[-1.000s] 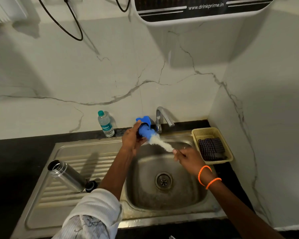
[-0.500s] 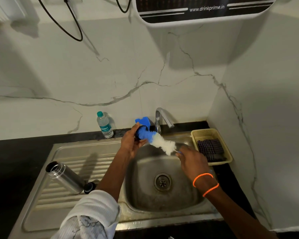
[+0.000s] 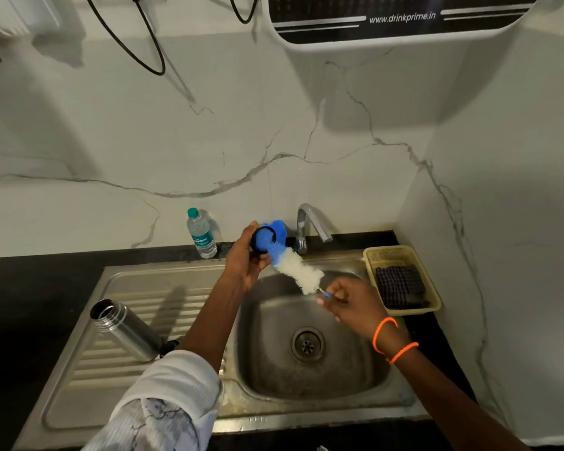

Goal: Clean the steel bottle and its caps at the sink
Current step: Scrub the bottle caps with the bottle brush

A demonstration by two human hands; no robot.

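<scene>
Steel bottle (image 3: 126, 332) lies tilted on the ribbed draining board of the sink (image 3: 163, 288), its open mouth toward the far left, uncapped. A small dark cap (image 3: 169, 346) sits just beside its base, partly hidden by the left forearm. Over the basin's far edge, the left hand (image 3: 246, 260) curls its fingers around a black round cap (image 3: 263, 238), open side facing the camera. The blue tip of a bottle brush (image 3: 295, 268) is pushed into that cap, and its white bristles slant down to the right. The right hand (image 3: 355, 304) pinches the brush's thin blue handle near the bristle end; two orange bands circle that wrist. Behind the cap, a blue object (image 3: 279, 231) stands next to the tap (image 3: 310, 224). A plastic water bottle (image 3: 202, 234) stands on the dark bench at the wall. Right of the basin, a yellow basket (image 3: 401, 253) holds a dark scrub pad (image 3: 399, 286).
</scene>
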